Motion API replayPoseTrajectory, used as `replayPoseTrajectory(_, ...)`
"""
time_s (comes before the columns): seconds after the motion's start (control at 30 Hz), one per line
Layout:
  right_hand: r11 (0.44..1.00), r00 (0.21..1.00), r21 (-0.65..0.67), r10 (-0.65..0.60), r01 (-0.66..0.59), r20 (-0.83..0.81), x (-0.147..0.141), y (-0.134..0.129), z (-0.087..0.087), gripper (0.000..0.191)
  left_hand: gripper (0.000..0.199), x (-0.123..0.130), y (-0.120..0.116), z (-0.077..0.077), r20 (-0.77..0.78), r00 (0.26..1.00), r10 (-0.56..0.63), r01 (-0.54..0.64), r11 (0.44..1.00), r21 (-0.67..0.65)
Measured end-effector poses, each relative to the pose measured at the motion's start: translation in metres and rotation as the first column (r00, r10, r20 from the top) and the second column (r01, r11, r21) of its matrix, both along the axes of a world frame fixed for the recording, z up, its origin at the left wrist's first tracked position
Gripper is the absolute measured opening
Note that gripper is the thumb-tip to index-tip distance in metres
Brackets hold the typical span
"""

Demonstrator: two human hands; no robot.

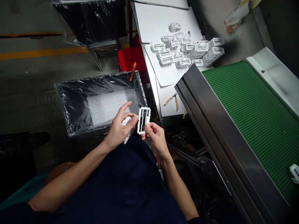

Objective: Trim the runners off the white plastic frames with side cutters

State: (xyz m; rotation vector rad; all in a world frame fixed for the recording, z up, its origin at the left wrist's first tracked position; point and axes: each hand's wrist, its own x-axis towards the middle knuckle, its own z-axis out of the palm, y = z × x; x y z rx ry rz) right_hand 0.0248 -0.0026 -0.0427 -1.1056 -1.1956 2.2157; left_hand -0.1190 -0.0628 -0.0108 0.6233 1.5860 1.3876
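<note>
L hand: closed, fingers curled round a small white plastic piece [126, 121], thumb up; lower end of the piece sticks out below the palm. L hand [118, 130] is over the near rim of the bin.
R hand: closed in a pinch, thumb & fingers on the lower corner of a white plastic frame [139, 123]. R hand [157, 140] holds it upright, just beside the small piece, not touching it.
Bin: black bin w/ clear plastic liner [70, 107], just ahead of both hands, on the floor. Rows of white parts [109, 104] lie flat on its base, as far as the liner glare shows.
Worktop: metal-edged worktop [146, 62] w/ white sheets [149, 18] on it, carrying stacks of white parts [198, 49]. Side cutters w/ tan handles [171, 100] lie nearer the hands.
Beside: green ribbed conveyor belt [247, 130] on the right, one white part [294, 172] at its edge. Red bin [128, 59] behind the black bin's far corner; orange-handled tool [133, 71] on the rim.
Progress: looks like approx one layer in the bin, liner sides rising well above it. Many stacks still sit on the worktop; the two pieces in hand are still apart.
</note>
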Motion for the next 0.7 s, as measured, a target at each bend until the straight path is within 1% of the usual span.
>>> replayPoseTrajectory(0.03,0.999,0.999,-0.039,0.037,-0.037,-0.020,-0.001,-0.001,-0.002,0.027,0.062,-0.006,0.001,-0.001,0.127,0.992,-0.004,0.006,1.000,-0.014)
replayPoseTrajectory(0.07,0.992,0.995,-0.076,0.096,-0.099,-0.036,-0.002,-0.002,-0.004,0.029,0.059,-0.013,0.002,-0.003,0.269,0.963,-0.031,0.042,0.998,-0.037)
replayPoseTrajectory(0.13,0.955,0.962,-0.121,0.268,-0.272,-0.049,-0.004,0.001,-0.008,0.033,0.048,-0.026,0.003,-0.008,0.502,0.860,-0.095,0.150,0.986,-0.071)
replayPoseTrajectory(0.17,0.927,0.934,-0.111,0.358,-0.357,-0.019,-0.006,0.006,-0.010,0.035,0.043,-0.032,0.002,-0.011,0.568,0.816,-0.110,0.187,0.979,-0.080)
replayPoseTrajectory(0.2,0.912,0.909,-0.064,0.409,-0.405,0.085,-0.008,0.014,-0.013,0.037,0.039,-0.036,0.001,-0.013,0.603,0.790,-0.112,0.204,0.975,-0.086)
replayPoseTrajectory(0.23,0.911,0.883,0.013,0.396,-0.412,0.251,-0.010,0.026,-0.016,0.037,0.036,-0.039,-0.002,-0.016,0.616,0.780,-0.108,0.209,0.973,-0.095)
replayPoseTrajectory(0.27,0.914,0.843,0.112,0.306,-0.390,0.443,-0.012,0.041,-0.019,0.038,0.035,-0.040,-0.005,-0.018,0.615,0.782,-0.102,0.209,0.972,-0.105)
replayPoseTrajectory(0.3,0.910,0.774,0.228,0.140,-0.347,0.618,-0.014,0.060,-0.024,0.039,0.035,-0.040,-0.009,-0.021,0.606,0.789,-0.101,0.211,0.971,-0.114)
replayPoseTrajectory(0.33,0.894,0.678,0.338,-0.054,-0.294,0.733,-0.015,0.080,-0.029,0.044,0.035,-0.040,-0.013,-0.023,0.590,0.801,-0.104,0.215,0.969,-0.121)
replayPoseTrajectory(0.37,0.883,0.602,0.391,-0.169,-0.260,0.780,-0.016,0.102,-0.036,0.053,0.035,-0.038,-0.018,-0.024,0.566,0.817,-0.114,0.222,0.967,-0.124)
replayPoseTrajectory(0.4,0.875,0.530,0.424,-0.251,-0.234,0.810,-0.017,0.122,-0.044,0.062,0.034,-0.036,-0.022,-0.026,0.538,0.833,-0.129,0.230,0.965,-0.126)
replayPoseTrajectory(0.43,0.870,0.462,0.441,-0.305,-0.221,0.833,-0.017,0.141,-0.053,0.071,0.033,-0.034,-0.027,-0.027,0.511,0.847,-0.149,0.244,0.962,-0.125)
replayPoseTrajectory(0.5,0.873,0.357,0.438,-0.348,-0.214,0.867,-0.015,0.171,-0.071,0.082,0.031,-0.029,-0.034,-0.029,0.463,0.864,-0.197,0.284,0.951,-0.124)
replayPoseTrajectory(0.57,0.879,0.300,0.421,-0.349,-0.224,0.888,-0.011,0.187,-0.083,0.084,0.031,-0.026,-0.040,-0.030,0.418,0.877,-0.235,0.317,0.939,-0.136)
replayPoseTrajectory(0.63,0.882,0.285,0.410,-0.342,-0.231,0.896,-0.007,0.194,-0.089,0.077,0.032,-0.024,-0.043,-0.030,0.387,0.886,-0.257,0.337,0.929,-0.154)
replayPoseTrajectory(0.7,0.890,0.301,0.399,-0.328,-0.221,0.896,-0.005,0.193,-0.089,0.060,0.033,-0.024,-0.044,-0.028,0.384,0.885,-0.264,0.346,0.924,-0.163)
